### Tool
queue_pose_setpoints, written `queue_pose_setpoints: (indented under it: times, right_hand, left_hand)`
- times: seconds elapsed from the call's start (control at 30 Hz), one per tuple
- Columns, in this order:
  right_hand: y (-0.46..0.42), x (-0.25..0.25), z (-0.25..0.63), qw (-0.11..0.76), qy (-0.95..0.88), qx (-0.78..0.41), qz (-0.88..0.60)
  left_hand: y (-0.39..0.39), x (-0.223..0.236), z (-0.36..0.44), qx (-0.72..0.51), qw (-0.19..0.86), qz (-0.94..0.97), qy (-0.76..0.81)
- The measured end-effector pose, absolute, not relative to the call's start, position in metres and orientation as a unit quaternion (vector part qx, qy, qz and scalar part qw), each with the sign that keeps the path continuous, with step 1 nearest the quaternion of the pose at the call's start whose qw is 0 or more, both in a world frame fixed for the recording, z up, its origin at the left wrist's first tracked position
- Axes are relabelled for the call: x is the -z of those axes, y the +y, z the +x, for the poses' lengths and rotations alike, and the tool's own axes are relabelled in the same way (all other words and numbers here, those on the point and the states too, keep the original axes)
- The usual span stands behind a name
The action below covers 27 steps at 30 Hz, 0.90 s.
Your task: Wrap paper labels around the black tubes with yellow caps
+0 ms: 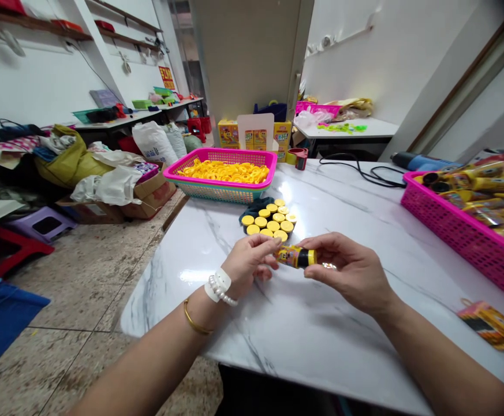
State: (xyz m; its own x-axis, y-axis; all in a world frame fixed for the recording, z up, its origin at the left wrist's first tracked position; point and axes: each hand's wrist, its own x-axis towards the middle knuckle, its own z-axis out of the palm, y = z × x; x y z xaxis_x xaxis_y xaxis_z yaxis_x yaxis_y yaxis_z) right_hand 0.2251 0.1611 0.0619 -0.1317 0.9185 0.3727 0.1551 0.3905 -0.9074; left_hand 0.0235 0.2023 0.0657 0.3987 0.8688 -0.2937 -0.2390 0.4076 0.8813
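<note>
A small tube-shaped bottle (295,256) with a yellow cap, a black band and a printed yellow wrap lies sideways between my hands above the table. The fingers of my left hand (252,257) are closed on its printed end. At the capped end, my right hand (349,268) grips it between thumb and fingers. Just beyond, several black bottles with yellow caps (273,225) stand upright in a tight cluster. A dark cloth (252,210) lies beside that cluster, partly hidden.
A pink basket of yellow rings (221,173) sits at the back left. To the right, another pink basket (459,237) holds many wrapped bottles, with a blue heat gun (420,160) behind it. Printed boxes (228,134) stand at the rear. A yellow printed pack (492,323) lies front right.
</note>
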Motion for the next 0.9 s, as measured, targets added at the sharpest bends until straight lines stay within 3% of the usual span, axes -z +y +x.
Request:
queue_pose_setpoints:
  times: [0.1, 0.4, 0.67, 0.9]
  right_hand:
    - [0.162, -0.06, 0.222, 0.507, -0.69, -0.324, -0.402]
    - [0.17, -0.045, 0.22, 0.485, -0.754, -0.191, -0.401]
    - [0.168, -0.048, 0.223, 0.492, -0.719, -0.246, -0.426]
    - [0.167, -0.047, 0.22, 0.487, -0.765, -0.149, -0.395]
  left_hand:
    - [0.201, -0.065, 0.023, -0.298, 0.79, 0.41, 0.344]
    - [0.207, -0.055, 0.024, -0.271, 0.819, 0.397, 0.314]
    - [0.208, -0.056, 0.024, -0.331, 0.764, 0.429, 0.35]
    - [0.206, -0.057, 0.024, -0.302, 0.788, 0.431, 0.32]
